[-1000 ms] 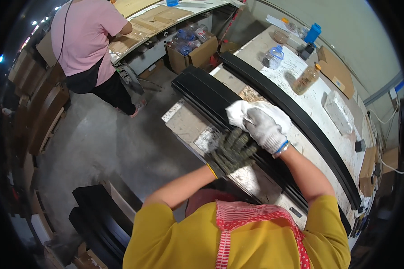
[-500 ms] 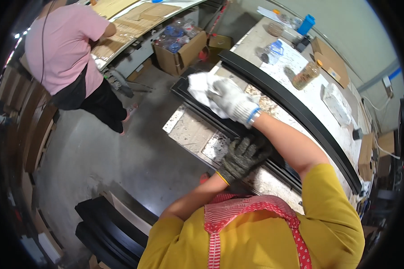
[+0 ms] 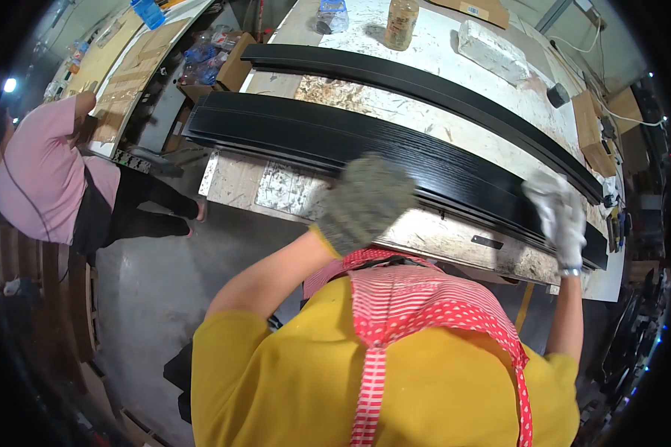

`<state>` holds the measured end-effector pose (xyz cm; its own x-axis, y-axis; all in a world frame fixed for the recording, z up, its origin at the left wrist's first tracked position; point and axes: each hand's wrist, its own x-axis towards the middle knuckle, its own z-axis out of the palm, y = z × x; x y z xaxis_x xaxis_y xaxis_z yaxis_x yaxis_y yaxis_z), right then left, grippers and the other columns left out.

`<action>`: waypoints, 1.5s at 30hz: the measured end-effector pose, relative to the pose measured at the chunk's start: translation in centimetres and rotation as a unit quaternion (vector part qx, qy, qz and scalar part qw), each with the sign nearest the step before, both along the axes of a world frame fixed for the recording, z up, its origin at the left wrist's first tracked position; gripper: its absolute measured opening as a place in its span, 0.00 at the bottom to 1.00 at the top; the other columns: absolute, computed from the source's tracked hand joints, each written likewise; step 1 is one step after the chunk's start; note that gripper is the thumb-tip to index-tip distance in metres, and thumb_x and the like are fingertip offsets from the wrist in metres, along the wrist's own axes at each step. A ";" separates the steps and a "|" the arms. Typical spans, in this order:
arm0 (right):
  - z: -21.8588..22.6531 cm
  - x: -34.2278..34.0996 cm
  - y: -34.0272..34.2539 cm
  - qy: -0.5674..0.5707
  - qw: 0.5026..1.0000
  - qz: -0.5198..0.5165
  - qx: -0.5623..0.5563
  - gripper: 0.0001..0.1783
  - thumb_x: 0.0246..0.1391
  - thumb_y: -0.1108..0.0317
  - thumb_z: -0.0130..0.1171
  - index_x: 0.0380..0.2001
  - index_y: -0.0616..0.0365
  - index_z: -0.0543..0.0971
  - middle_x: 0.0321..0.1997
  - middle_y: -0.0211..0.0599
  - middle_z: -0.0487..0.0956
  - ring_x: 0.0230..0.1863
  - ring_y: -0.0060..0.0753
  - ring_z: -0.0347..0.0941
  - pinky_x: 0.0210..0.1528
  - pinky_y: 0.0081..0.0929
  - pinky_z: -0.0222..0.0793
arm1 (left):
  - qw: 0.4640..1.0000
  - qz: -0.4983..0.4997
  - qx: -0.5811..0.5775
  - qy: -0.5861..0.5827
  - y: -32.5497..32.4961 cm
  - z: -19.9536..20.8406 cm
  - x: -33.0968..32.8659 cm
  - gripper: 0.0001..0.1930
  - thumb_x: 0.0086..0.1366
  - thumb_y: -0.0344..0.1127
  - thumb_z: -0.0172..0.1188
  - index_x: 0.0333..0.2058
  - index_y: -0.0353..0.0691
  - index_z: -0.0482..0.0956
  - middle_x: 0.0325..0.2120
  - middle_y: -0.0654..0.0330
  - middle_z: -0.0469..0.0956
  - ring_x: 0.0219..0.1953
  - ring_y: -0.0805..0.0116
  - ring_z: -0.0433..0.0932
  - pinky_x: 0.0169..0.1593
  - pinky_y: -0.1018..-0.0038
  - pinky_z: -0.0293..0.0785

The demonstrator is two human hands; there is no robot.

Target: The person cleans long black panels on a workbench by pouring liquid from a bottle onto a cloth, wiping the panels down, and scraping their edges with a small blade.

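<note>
A long black board [image 3: 291, 132] with a grained, glossy face lies along the near side of the workbench. At its right part is my right hand [image 3: 563, 223], in a white knitted glove, pressing a white cloth [image 3: 542, 185] on the board; blur makes glove and cloth hard to separate. My left hand [image 3: 369, 203], in a dark grey-green glove with a yellow cuff, is over the board's near edge at the middle. Motion smears its fingers, and whether it touches the board is unclear. Behind lies a second, narrower black strip [image 3: 417, 95], slightly curved in this view, apart from both hands.
The stained white workbench [image 3: 231, 179] also bears a bottle of brownish contents [image 3: 401, 24], a white wrapped block [image 3: 492, 52] and a small black cup [image 3: 558, 94]. A person in pink [image 3: 41, 182] stands left by another table. A carton of plastic bottles [image 3: 235, 63] sits between.
My right hand has moved from the board's far left end to its right part. My left hand has lifted and blurred near the edge. The view has turned with my body.
</note>
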<state>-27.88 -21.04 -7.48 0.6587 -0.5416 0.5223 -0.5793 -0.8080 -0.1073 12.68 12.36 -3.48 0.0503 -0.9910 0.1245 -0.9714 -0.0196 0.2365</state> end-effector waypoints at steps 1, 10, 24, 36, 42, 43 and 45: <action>1.9 -1.5 0.2 -0.061 0.970 -0.116 0.204 0.24 0.61 0.69 0.55 0.59 0.61 0.69 0.58 0.44 0.73 0.56 0.33 0.70 0.53 0.28 0.70 | 0.998 -0.046 -0.033 0.017 -1.7 0.1 -2.0 0.20 0.58 0.48 0.60 0.46 0.44 0.76 0.47 0.57 0.75 0.53 0.60 0.72 0.58 0.55 0.63; 1.3 -14.2 8.8 -0.191 0.935 -0.172 0.244 0.17 0.60 0.72 0.55 0.50 0.71 0.72 0.46 0.43 0.75 0.47 0.28 0.70 0.48 0.27 0.67 | 0.994 -0.106 0.038 0.003 -14.7 -1.8 -10.5 0.36 0.54 0.58 0.62 0.53 0.37 0.72 0.52 0.46 0.72 0.54 0.49 0.71 0.58 0.54 0.64; -2.7 -16.4 12.4 -0.353 0.847 -0.215 0.335 0.18 0.62 0.67 0.55 0.49 0.70 0.72 0.43 0.38 0.77 0.44 0.23 0.70 0.47 0.24 0.67 | 0.944 -0.244 0.219 0.042 -21.3 2.9 -7.6 0.37 0.51 0.67 0.61 0.45 0.38 0.81 0.42 0.48 0.81 0.45 0.52 0.79 0.50 0.62 0.73; 2.0 -8.1 16.2 -0.274 0.871 -0.249 0.322 0.16 0.52 0.64 0.64 0.38 0.66 0.77 0.33 0.46 0.78 0.35 0.37 0.75 0.39 0.33 0.70 | 0.844 -0.190 0.371 0.339 -23.7 3.6 -4.5 0.25 0.61 0.52 0.62 0.44 0.33 0.79 0.39 0.53 0.81 0.41 0.66 0.78 0.49 0.70 0.73; 3.9 -7.3 17.3 -0.205 0.863 -0.291 0.359 0.23 0.53 0.56 0.62 0.42 0.67 0.77 0.41 0.52 0.78 0.44 0.49 0.76 0.48 0.32 0.70 | 0.935 -0.221 0.250 0.120 -22.3 4.0 -5.7 0.47 0.47 0.60 0.69 0.59 0.33 0.65 0.49 0.40 0.75 0.54 0.47 0.74 0.57 0.64 0.70; 3.0 -7.7 17.4 -0.211 0.865 -0.297 0.345 0.22 0.54 0.55 0.62 0.41 0.66 0.77 0.41 0.52 0.78 0.44 0.50 0.76 0.48 0.34 0.70 | 0.948 -0.212 0.225 0.074 -21.7 4.4 -6.6 0.46 0.48 0.59 0.69 0.59 0.34 0.65 0.49 0.40 0.75 0.52 0.46 0.74 0.56 0.62 0.70; 2.2 -7.7 17.6 -0.216 0.874 -0.307 0.309 0.22 0.54 0.53 0.61 0.40 0.64 0.77 0.41 0.53 0.78 0.46 0.52 0.75 0.48 0.38 0.70 | 0.960 -0.199 0.195 0.026 -20.6 5.3 -8.4 0.42 0.49 0.55 0.69 0.57 0.36 0.66 0.47 0.41 0.76 0.48 0.43 0.76 0.52 0.59 0.73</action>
<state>-35.57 -3.47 -5.30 -0.0417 -0.9903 0.1324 -0.6803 -0.0689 -0.7297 4.23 -8.27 1.86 -0.3467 -0.9034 -0.2523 -0.9073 0.2547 0.3346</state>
